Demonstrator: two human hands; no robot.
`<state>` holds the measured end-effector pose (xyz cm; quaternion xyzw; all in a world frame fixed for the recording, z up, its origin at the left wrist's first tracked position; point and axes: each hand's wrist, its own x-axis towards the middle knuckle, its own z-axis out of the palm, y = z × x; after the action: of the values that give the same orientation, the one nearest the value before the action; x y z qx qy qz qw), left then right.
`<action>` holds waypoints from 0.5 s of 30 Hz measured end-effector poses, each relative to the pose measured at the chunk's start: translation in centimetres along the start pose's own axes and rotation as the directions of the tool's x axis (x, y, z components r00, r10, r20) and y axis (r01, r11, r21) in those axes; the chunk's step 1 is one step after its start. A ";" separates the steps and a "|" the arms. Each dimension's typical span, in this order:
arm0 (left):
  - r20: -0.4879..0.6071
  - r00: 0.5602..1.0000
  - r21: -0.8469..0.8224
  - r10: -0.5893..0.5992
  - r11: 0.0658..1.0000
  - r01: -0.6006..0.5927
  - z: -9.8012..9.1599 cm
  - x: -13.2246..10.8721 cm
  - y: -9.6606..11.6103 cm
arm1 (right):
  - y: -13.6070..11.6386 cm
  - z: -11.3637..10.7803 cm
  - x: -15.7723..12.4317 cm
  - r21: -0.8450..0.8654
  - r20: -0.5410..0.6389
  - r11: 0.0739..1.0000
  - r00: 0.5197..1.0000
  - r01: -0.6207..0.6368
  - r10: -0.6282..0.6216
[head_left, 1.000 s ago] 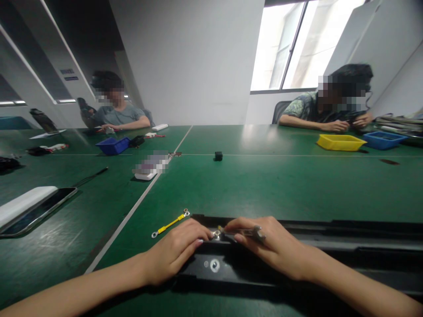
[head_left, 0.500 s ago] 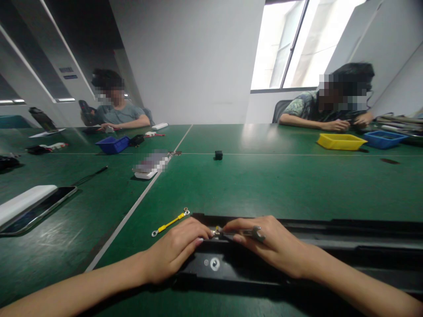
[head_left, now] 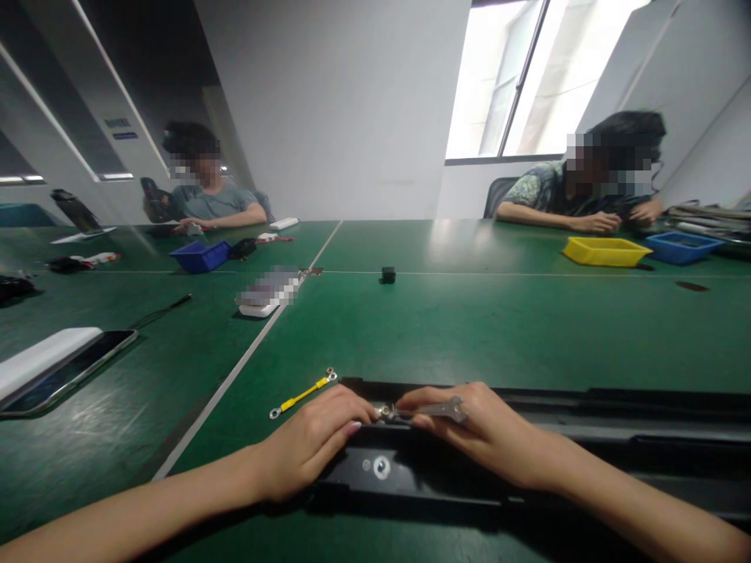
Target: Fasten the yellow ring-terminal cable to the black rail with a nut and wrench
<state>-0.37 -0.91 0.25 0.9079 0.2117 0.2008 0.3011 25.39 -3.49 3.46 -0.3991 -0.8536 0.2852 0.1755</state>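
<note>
A small open-ended wrench (head_left: 449, 409) is pinched between the thumb and fingers of my right hand (head_left: 478, 426). Its far end meets a small brass-coloured nut (head_left: 385, 411) on a long black metal housing (head_left: 422, 465). From the other side, my left hand (head_left: 325, 434) closes thumb and fingertips on a small metal piece beside that nut; the fingers hide most of it. Nearer me on the housing is a round bolt hole with a washer (head_left: 382, 467). A short yellow cable with ring terminals (head_left: 302, 396) lies on the green table behind my left hand.
A small black cube (head_left: 388, 275) stands mid-table. At left lie a phone (head_left: 76, 375) and a white box-shaped item (head_left: 47, 356). Blue (head_left: 200, 256) and yellow (head_left: 605, 251) bins stand farther off. Two people sit across the table (head_left: 469, 328).
The wrench has turned slightly, its free jaw now tilted up and showing more of its flat face. My left hand stays in place.
</note>
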 end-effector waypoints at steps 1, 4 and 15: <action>-0.001 1.000 0.001 -0.001 1.000 0.001 0.0 0.0 0.0 | 0.0 0.0 0.0 0.000 0.000 1.000 1.000 -0.002 0.002; 0.002 1.000 -0.003 -0.002 1.000 0.002 0.0 -0.2 0.1 | 0.0 0.1 -0.1 -0.012 -0.002 1.000 1.000 -0.010 0.010; -0.006 1.000 -0.002 0.009 1.000 -0.009 -0.1 0.0 0.0 | -0.2 0.2 -0.1 -0.053 -0.041 0.999 0.999 0.006 -0.008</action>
<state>-0.38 -0.88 0.35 0.9078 0.2084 0.2053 0.3006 25.23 -3.75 3.47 -0.4064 -0.8585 0.2534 0.1835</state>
